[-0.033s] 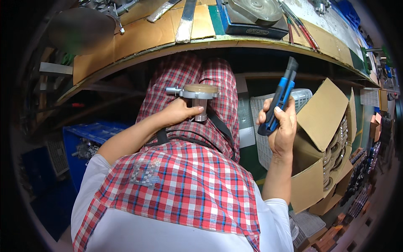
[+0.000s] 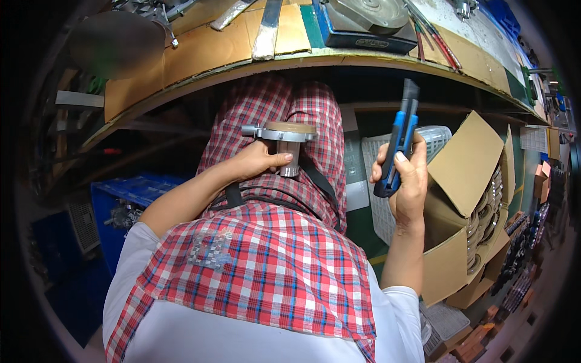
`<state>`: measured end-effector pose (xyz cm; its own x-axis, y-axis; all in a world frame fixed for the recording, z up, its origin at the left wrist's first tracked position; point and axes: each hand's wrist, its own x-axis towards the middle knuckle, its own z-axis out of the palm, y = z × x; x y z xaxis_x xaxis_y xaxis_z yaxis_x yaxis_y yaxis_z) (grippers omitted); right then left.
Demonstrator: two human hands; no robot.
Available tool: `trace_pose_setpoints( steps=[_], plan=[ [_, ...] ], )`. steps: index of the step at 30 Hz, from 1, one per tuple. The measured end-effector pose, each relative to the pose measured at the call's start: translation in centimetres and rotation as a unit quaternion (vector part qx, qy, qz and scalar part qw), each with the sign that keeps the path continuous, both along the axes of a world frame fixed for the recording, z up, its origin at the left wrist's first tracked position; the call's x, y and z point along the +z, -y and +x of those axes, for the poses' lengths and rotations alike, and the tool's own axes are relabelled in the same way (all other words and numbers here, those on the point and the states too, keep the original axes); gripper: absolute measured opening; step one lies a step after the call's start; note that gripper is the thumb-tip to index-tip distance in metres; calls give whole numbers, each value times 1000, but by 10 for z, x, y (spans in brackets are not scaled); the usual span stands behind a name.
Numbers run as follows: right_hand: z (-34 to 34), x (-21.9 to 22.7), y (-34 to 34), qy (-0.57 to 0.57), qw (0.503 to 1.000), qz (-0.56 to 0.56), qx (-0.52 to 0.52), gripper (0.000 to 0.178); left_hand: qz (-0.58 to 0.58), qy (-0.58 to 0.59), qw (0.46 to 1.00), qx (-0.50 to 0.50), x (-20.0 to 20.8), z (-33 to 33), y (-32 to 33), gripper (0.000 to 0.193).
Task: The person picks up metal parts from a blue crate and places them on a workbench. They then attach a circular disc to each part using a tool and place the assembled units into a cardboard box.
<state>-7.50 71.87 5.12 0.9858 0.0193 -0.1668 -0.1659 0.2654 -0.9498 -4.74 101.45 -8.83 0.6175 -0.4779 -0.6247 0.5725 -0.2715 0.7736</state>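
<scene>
My left hand point(image 2: 257, 162) is closed round the stem of a grey metal part point(image 2: 289, 136) above my lap. This part has a wide round head with a brownish top face, a short arm sticking out to the left and a cylindrical stem below. Out to the right, my right hand point(image 2: 407, 175) grips a blue and black utility knife point(image 2: 397, 151). Its broad blade is out and points up, toward the bench edge. The knife and the metal part are well apart.
Ahead runs a workbench edge point(image 2: 200, 75) with cardboard, a flat bar point(image 2: 267, 36) and a round metal fixture point(image 2: 375, 15) on it. At right stand a white plastic basket point(image 2: 378, 212) and an open carton point(image 2: 445, 266) of metal rings. A blue crate point(image 2: 136, 190) sits at left.
The utility knife has swung slightly more upright, its blade tip moving a little left. My left hand and the metal part have barely moved.
</scene>
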Motion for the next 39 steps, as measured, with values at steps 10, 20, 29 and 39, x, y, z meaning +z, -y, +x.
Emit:
trace_pose_setpoints(
  steps=[10,20,29,39],
  plan=[
    [8,-14,-4,185,764,-574,229,40,110,116,964,-211,16,7,6,68],
    [23,-5,-2,211,647,-650,337,51,230,376,891,-107,110,57,-18,29],
    [36,13,-9,157,589,-687,397,45,104,328,892,-292,79,94,26,28],
    [34,4,-15,266,553,-721,322,24,81,308,914,-253,51,102,-2,29]
  ],
)
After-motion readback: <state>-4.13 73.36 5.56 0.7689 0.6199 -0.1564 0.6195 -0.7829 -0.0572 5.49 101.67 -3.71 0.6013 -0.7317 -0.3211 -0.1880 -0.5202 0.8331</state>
